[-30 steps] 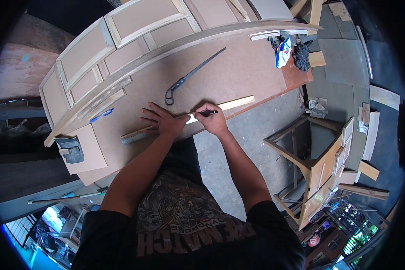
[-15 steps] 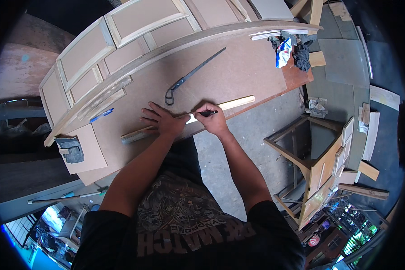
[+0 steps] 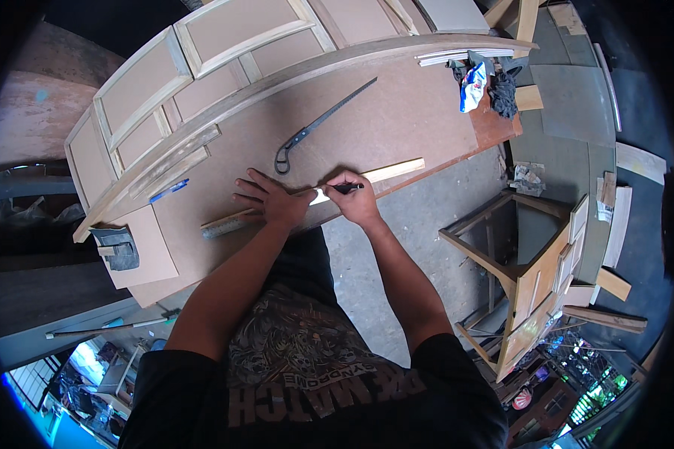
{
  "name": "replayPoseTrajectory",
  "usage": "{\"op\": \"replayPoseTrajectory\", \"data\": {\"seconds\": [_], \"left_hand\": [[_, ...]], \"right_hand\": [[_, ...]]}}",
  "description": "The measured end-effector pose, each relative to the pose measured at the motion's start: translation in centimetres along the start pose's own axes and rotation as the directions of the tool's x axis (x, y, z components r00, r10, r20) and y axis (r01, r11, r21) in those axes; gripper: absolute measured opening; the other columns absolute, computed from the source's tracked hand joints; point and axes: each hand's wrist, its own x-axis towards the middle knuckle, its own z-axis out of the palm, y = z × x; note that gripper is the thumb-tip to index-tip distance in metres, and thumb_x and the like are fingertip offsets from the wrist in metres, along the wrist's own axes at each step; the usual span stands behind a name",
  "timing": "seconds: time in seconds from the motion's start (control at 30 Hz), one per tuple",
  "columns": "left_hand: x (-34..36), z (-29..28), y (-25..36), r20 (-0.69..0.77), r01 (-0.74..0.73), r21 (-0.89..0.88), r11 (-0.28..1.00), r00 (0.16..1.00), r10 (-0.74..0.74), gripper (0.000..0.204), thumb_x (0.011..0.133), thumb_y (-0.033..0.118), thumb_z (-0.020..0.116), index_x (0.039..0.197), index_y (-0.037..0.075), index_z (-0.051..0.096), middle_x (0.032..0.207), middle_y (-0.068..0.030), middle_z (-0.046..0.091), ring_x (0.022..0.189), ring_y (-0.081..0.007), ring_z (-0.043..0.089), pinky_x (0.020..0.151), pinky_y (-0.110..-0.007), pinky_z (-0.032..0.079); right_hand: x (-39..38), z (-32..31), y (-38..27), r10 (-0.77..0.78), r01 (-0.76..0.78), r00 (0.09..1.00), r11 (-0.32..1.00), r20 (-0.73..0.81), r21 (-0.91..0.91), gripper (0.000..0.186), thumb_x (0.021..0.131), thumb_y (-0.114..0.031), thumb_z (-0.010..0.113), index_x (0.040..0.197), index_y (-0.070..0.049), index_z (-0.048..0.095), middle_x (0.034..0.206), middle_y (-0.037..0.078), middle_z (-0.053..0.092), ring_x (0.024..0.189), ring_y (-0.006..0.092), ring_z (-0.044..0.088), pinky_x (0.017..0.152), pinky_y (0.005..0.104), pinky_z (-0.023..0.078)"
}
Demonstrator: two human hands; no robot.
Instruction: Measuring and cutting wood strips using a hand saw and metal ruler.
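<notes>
A narrow wooden strip [image 3: 397, 170] lies along the near edge of the brown board bench top [image 3: 247, 150]. My left hand [image 3: 278, 202] rests across the strip with fingers spread over the board, its thumb reaching toward my right hand. Closed in a pinch, my right hand [image 3: 358, 200] grips a dark pen [image 3: 350, 186] low over the strip; its tip is hidden by the fingers. Between the two hands shows a small bright white patch [image 3: 320, 197], too small to make out. Beyond them lies a black handsaw [image 3: 323, 125], its handle toward me.
Pale wooden panel frames [image 3: 247, 56] stand along the bench's far side behind a long curved-looking batten [image 3: 314, 63]. Short wood offcuts [image 3: 174, 168] and a blue object [image 3: 169, 191] lie left. A crumpled bag [image 3: 472, 88] sits far right. A wooden frame structure [image 3: 513, 277] stands right on the floor.
Hardly anything differs. Both hands keep their places on the strip, and the pen stays in my right hand.
</notes>
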Motion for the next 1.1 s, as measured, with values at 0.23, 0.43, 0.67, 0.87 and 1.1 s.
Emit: {"op": "replayPoseTrajectory", "data": {"seconds": [0.23, 0.43, 0.67, 0.87, 1.1], "left_hand": [[-0.2, -0.3, 0.2, 0.019, 0.001, -0.006, 1.000, 1.000, -0.001, 0.159, 0.060, 0.060, 0.091, 0.161, 0.010, -0.021, 0.167, -0.0262, -0.026, 0.152, -0.0508, -0.027, 0.116, -0.074, -0.010], [0.0, 0.0, 0.0, 0.005, -0.004, -0.016, 1.000, 1.000, 0.004, 0.159, 0.060, 0.060, 0.091, 0.162, 0.010, -0.020, 0.167, -0.0268, -0.025, 0.151, -0.0514, -0.026, 0.116, -0.074, -0.010], [0.1, 0.0, -0.4, -0.001, -0.028, -0.041, 0.999, 1.000, 0.028, 0.158, 0.060, 0.057, 0.092, 0.162, 0.010, -0.019, 0.167, -0.0269, -0.025, 0.151, -0.0518, -0.026, 0.116, -0.075, -0.011], [-0.2, 0.1, -2.8, -0.027, -0.174, -0.132, 0.976, 0.985, 0.172, 0.151, 0.060, 0.050, 0.094, 0.164, 0.016, -0.011, 0.168, -0.0254, -0.018, 0.153, -0.0519, -0.020, 0.114, -0.079, -0.006], [2.5, -2.7, -9.3, -0.070, -0.778, 0.158, 0.608, 0.605, 0.793, 0.068, 0.071, 0.024, 0.085, 0.134, 0.016, 0.061, 0.157, -0.0177, 0.034, 0.150, -0.0440, 0.023, 0.117, -0.065, 0.021]], "right_hand": [[0.1, -0.1, 0.4, -0.003, 0.002, 1.000, 0.999, 0.008, 0.032, 0.006, 0.087, -0.003, 0.076, 0.087, -0.001, 0.071, 0.083, 0.003, 0.072, 0.079, 0.0076, 0.065, 0.078, 0.0269, 0.054], [0.0, -0.3, -0.4, -0.003, 0.007, 0.999, 0.997, 0.047, -0.078, 0.006, 0.087, -0.003, 0.076, 0.086, -0.001, 0.071, 0.082, 0.002, 0.071, 0.079, 0.0067, 0.064, 0.077, 0.0263, 0.053], [-1.4, 0.6, -0.5, 0.026, 0.019, 0.979, 0.976, -0.202, 0.219, 0.009, 0.097, 0.000, 0.063, 0.099, 0.000, 0.072, 0.090, 0.004, 0.072, 0.083, 0.0102, 0.066, 0.078, 0.0265, 0.053], [-4.6, 0.6, -0.5, -0.108, 0.118, 0.926, 0.993, -0.363, 0.006, 0.017, 0.099, 0.000, 0.059, 0.108, 0.001, 0.072, 0.094, 0.006, 0.069, 0.091, 0.0125, 0.065, 0.082, 0.0264, 0.051], [-8.2, 0.6, 0.1, -0.197, 0.185, 0.862, 0.980, -0.467, -0.072, 0.017, 0.099, -0.002, 0.061, 0.111, -0.001, 0.073, 0.092, 0.002, 0.065, 0.081, 0.0089, 0.060, 0.074, 0.0247, 0.050]]}}
